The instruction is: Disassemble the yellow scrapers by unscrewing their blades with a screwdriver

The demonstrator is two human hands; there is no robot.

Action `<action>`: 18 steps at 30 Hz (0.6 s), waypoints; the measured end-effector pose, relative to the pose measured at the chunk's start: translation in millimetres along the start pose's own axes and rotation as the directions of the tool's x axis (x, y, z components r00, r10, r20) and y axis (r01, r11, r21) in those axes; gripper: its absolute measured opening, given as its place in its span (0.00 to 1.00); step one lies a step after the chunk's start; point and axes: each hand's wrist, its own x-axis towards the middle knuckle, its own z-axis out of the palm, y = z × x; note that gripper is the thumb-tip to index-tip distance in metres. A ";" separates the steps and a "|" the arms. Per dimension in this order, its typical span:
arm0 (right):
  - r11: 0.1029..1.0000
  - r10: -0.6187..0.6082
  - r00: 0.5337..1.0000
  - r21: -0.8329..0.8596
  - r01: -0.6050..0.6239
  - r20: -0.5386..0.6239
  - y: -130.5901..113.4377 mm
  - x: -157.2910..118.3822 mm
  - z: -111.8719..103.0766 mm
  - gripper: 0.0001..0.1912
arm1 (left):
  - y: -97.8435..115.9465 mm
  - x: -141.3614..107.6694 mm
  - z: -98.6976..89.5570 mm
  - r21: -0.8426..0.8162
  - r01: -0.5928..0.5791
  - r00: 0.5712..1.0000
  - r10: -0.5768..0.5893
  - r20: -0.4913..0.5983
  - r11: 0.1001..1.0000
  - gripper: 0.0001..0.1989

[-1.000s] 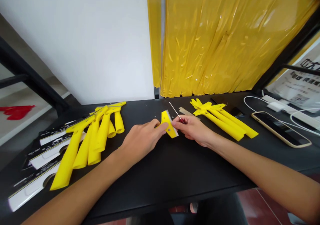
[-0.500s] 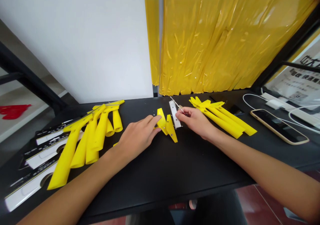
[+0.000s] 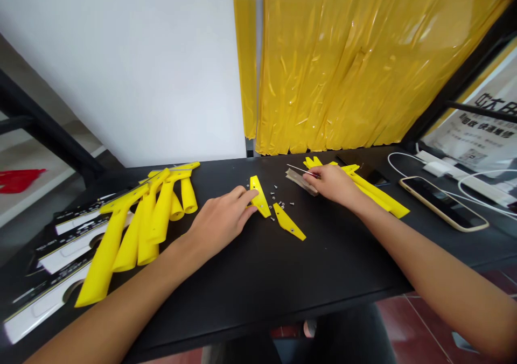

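Note:
My left hand (image 3: 226,213) pinches a small yellow plate (image 3: 260,198) with holes, its fingers closed on the left edge. A second yellow plate (image 3: 291,225) lies flat on the black table to its right. Several small screws and nuts (image 3: 281,204) are scattered between the hands. My right hand (image 3: 332,183) is closed round a thin metal rod (image 3: 297,168) and a grey metal strip (image 3: 301,181), over the table near some yellow handles (image 3: 377,196).
Several yellow handles (image 3: 155,213) and white-and-black packages (image 3: 67,253) lie at the left. A phone (image 3: 443,202), white cables and a power strip (image 3: 468,175) are at the right. Yellow plastic sheeting (image 3: 343,62) hangs behind the table (image 3: 242,278).
My right hand has moved right with the rod and the metal strip, uncovering small screws and nuts. The second yellow plate has turned and shifted right and nearer. My left hand has barely moved.

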 end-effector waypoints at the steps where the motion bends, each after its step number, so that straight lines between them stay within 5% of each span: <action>1: 1.000 -0.001 1.000 -0.005 0.001 -0.028 -3.8 -2.1 1.0 0.14 | -0.2 -0.1 0.0 -0.003 0.005 1.000 -0.005 -0.006 1.000 0.16; 4: 0.995 -0.053 0.998 0.083 0.055 -0.021 -19.4 -11.9 1.3 0.19 | -0.6 -0.7 -0.9 -0.016 0.019 1.000 -0.020 -0.023 1.000 0.19; 7: 0.978 -0.160 0.980 0.155 0.141 0.119 -34.1 -25.8 -1.5 0.24 | -0.8 -1.1 -2.3 -0.036 0.015 0.999 -0.016 -0.030 0.999 0.18; 11: 0.976 -0.216 0.935 0.027 0.218 0.280 -47.0 -44.4 -4.6 0.23 | -1.6 -1.0 -2.1 -0.052 0.016 0.999 -0.018 -0.039 0.998 0.16; 18: 0.959 -0.195 0.930 -0.140 0.248 0.311 -59.7 -57.0 -3.4 0.15 | -2.1 -1.0 -2.0 -0.059 -0.008 1.000 0.007 -0.014 0.998 0.16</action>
